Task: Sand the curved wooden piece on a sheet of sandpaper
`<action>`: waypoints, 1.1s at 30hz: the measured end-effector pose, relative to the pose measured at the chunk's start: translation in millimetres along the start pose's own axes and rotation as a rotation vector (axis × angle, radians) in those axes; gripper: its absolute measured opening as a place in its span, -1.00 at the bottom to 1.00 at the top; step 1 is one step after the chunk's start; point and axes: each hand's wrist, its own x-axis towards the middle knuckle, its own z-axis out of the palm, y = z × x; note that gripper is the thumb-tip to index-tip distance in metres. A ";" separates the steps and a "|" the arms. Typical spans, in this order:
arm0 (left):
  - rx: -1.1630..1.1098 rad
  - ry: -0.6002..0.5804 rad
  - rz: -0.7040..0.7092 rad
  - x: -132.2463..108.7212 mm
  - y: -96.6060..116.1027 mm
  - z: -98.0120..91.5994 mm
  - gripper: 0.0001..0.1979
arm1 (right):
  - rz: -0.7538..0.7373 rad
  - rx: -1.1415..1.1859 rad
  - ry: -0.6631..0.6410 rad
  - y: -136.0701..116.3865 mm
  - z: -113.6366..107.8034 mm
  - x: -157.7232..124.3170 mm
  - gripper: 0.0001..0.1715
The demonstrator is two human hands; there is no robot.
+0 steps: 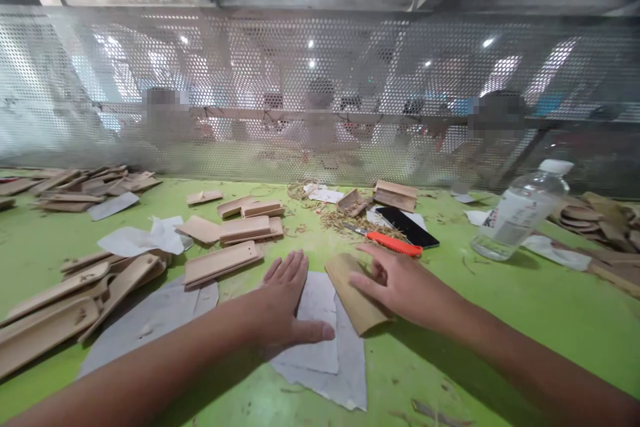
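My left hand (285, 303) lies flat, fingers stretched, on sheets of white paper (320, 360) on the green table. Nothing is in it. My right hand (395, 280) rests at a curved tan bamboo piece (353, 290), which lies with its rounded side up just right of the paper. The thumb touches or hovers over the piece, the index finger points out past its upper edge, and the other fingers are curled. Beyond my right hand lie an orange-handled knife (395, 243) and a black phone (407, 225).
Bamboo pieces lie in the left middle (223, 263), in a left front stack (75, 307) and in a far left heap (95, 187). A plastic bottle (520, 213) stands at the right. Behind the table (500, 320) is a perforated screen (280, 133); blurred people show through it.
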 end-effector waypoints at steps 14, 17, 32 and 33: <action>0.023 -0.006 -0.015 -0.2 3.3 -2.8 0.33 | -0.068 -0.126 -0.145 -17.9 5.2 -12.1 0.13; 0.022 0.002 -0.017 0.1 1.8 -1.9 0.33 | -0.045 -0.012 -0.147 -14.9 -0.3 -11.0 0.22; 0.011 0.001 -0.010 1.1 -0.6 0.3 0.33 | -0.001 1.586 -0.411 5.5 -21.4 -11.5 -0.27; 0.009 0.011 0.001 1.1 -1.4 0.9 0.32 | -0.006 1.585 -0.467 5.8 -19.7 -11.8 -0.29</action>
